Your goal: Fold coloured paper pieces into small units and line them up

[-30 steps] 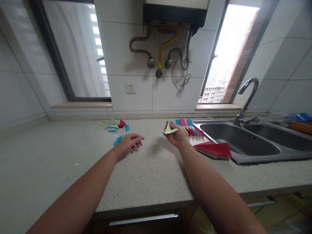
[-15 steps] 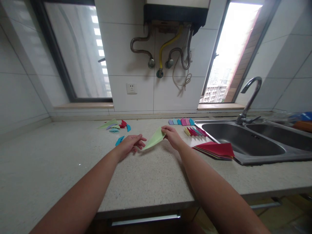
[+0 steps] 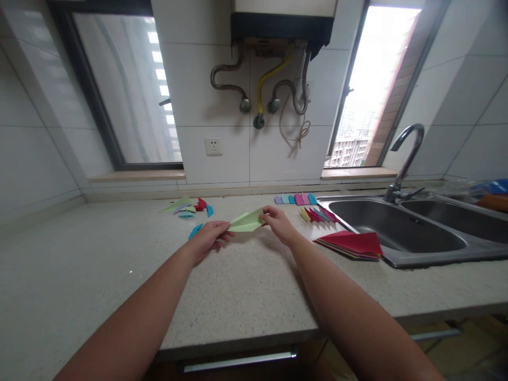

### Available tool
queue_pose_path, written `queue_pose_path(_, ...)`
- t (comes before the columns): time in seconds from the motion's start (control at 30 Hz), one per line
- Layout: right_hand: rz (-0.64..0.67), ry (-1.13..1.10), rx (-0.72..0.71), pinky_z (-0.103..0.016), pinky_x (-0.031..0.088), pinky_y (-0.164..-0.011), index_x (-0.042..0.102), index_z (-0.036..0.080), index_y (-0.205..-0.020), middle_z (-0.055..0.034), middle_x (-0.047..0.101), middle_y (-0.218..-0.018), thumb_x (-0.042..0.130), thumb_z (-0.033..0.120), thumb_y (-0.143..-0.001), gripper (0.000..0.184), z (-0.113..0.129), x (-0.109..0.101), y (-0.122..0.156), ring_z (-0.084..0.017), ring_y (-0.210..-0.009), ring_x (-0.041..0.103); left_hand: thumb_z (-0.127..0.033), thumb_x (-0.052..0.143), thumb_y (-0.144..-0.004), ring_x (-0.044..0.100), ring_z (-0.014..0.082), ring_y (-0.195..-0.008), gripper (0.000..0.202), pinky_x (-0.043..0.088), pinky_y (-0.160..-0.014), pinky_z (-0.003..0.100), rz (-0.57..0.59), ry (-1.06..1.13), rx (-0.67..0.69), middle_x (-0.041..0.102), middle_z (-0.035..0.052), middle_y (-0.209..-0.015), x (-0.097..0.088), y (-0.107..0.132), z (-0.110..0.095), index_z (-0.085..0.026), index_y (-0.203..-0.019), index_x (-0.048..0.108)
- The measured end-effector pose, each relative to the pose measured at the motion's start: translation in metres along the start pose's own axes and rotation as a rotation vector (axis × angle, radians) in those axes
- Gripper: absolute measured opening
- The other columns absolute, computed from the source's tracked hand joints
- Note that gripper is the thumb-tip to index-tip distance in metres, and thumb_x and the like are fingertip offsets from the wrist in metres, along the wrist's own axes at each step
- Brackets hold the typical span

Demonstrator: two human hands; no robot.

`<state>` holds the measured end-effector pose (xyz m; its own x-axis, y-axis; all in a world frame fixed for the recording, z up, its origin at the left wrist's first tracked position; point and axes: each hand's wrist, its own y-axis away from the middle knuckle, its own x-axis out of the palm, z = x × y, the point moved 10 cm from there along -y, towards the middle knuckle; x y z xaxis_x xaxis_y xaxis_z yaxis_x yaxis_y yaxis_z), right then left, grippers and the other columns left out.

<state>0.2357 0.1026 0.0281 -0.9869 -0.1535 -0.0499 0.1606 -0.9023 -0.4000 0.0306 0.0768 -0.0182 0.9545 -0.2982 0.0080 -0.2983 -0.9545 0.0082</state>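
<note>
A pale green folded paper (image 3: 246, 222) is held just above the speckled countertop (image 3: 238, 286), between both hands. My left hand (image 3: 210, 236) pinches its left tip. My right hand (image 3: 278, 222) pinches its right end. A small blue paper piece (image 3: 194, 230) lies on the counter just left of my left hand.
Several small folded papers (image 3: 186, 206) lie at the back left. Two rows of coloured folded pieces (image 3: 296, 199) sit near the steel sink (image 3: 400, 233), with a stack of red triangular sheets (image 3: 351, 244) on its rim. A tap (image 3: 405, 159) stands behind; the counter's front edge is near.
My right hand carried the green paper left from near the coloured rows to the middle. My left hand took hold of its left tip, and the paper now lies flatter between both hands.
</note>
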Motion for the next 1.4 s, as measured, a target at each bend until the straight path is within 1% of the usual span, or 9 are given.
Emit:
queue_pose_path(0.27, -0.035, 0.005, -0.039, -0.028, 0.051, -0.063, 0.064, 0.020, -0.088, -0.0016, 0.062, -0.085, 0.067, 0.032, -0.073, 0.020, 0.007, -0.004, 0.000, -0.013, -0.073, 0.058, -0.042, 0.071, -0.079, 0.059, 0.0077, -0.064, 0.031, 0.039, -0.045, 0.015, -0.013, 0.070, 0.009, 0.071, 0.0080, -0.093, -0.003, 0.002, -0.003, -0.016, -0.095, 0.068)
queue_pose_path(0.37, -0.037, -0.005, -0.044, -0.026, 0.050, -0.061, 0.064, 0.020, -0.089, -0.0020, 0.061, -0.090, 0.067, 0.033, -0.074, 0.020, 0.008, -0.005, 0.001, -0.013, -0.074, 0.059, -0.041, 0.071, -0.079, 0.060, 0.0078, -0.065, 0.031, 0.039, -0.045, 0.015, -0.020, 0.078, 0.005, 0.071, 0.0088, -0.095, -0.004, 0.001, -0.003, -0.015, -0.096, 0.068)
queue_pose_path(0.5, -0.010, 0.001, -0.045, -0.025, 0.048, -0.058, 0.062, 0.020, -0.094, -0.0020, 0.061, -0.094, 0.064, 0.033, -0.078, 0.021, 0.010, -0.002, 0.002, -0.011, -0.068, 0.060, -0.040, 0.070, -0.081, 0.060, 0.0084, -0.065, 0.031, 0.039, -0.044, 0.014, -0.033, 0.089, 0.005, 0.072, 0.0109, -0.098, -0.006, 0.001, -0.004, -0.014, -0.099, 0.069)
queue_pose_path(0.63, -0.023, 0.009, -0.030, -0.024, 0.046, -0.055, 0.060, 0.020, -0.100, -0.0001, 0.061, -0.084, 0.063, 0.035, -0.080, 0.025, 0.012, -0.002, 0.002, -0.011, -0.063, 0.061, -0.038, 0.071, -0.081, 0.060, 0.0091, -0.066, 0.031, 0.040, -0.044, 0.014, -0.044, 0.121, 0.004, 0.071, 0.0126, -0.101, -0.008, 0.001, -0.006, -0.014, -0.101, 0.069)
queue_pose_path(0.83, -0.035, -0.051, 0.009, -0.023, 0.043, -0.051, 0.056, 0.021, -0.106, 0.0046, 0.057, -0.072, 0.067, 0.036, -0.077, 0.034, 0.012, -0.002, 0.002, -0.011, -0.056, 0.061, -0.036, 0.072, -0.080, 0.061, 0.0087, -0.066, 0.029, 0.042, -0.044, 0.013, -0.049, 0.145, 0.006, 0.071, 0.0110, -0.101, -0.010, 0.000, -0.006, -0.015, -0.100, 0.068)
queue_pose_path(1.03, -0.034, -0.104, 0.022, -0.022, 0.042, -0.050, 0.058, 0.020, -0.102, 0.0047, 0.056, -0.069, 0.068, 0.036, -0.075, 0.033, 0.013, -0.001, 0.003, -0.010, -0.056, 0.060, -0.035, 0.072, -0.080, 0.060, 0.0082, -0.064, 0.028, 0.042, -0.042, 0.013, -0.048, 0.163, 0.010, 0.070, 0.0118, -0.102, -0.011, 0.001, -0.007, -0.014, -0.098, 0.068)
queue_pose_path(1.13, -0.029, -0.095, -0.020, -0.023, 0.042, -0.051, 0.058, 0.020, -0.104, 0.0021, 0.058, -0.077, 0.068, 0.035, -0.076, 0.033, 0.020, 0.001, 0.002, -0.010, -0.058, 0.060, -0.036, 0.073, -0.080, 0.060, 0.0079, -0.064, 0.028, 0.041, -0.041, 0.013, -0.051, 0.144, 0.010, 0.069, 0.0107, -0.101, -0.011, 0.001, -0.006, -0.015, -0.097, 0.068)
queue_pose_path(1.27, -0.035, -0.022, -0.127, -0.023, 0.043, -0.051, 0.056, 0.022, -0.109, -0.0006, 0.057, -0.092, 0.064, 0.034, -0.079, 0.032, 0.036, 0.007, 0.004, -0.009, -0.060, 0.058, -0.038, 0.072, -0.080, 0.059, 0.0073, -0.062, 0.030, 0.040, -0.039, 0.014, -0.014, 0.115, -0.017, 0.067, 0.0093, -0.103, -0.006, 0.002, -0.002, -0.016, -0.099, 0.067)
queue_pose_path(1.4, -0.049, 0.154, -0.278, -0.025, 0.044, -0.057, 0.057, 0.024, -0.111, -0.0005, 0.055, -0.089, 0.061, 0.030, -0.082, 0.029, 0.060, 0.015, 0.013, -0.010, -0.063, 0.053, -0.038, 0.072, -0.080, 0.059, 0.0076, -0.063, 0.031, 0.039, -0.039, 0.014, -0.019, 0.109, -0.049, 0.065, 0.0066, -0.099, -0.005, 0.001, 0.005, -0.017, -0.101, 0.066)
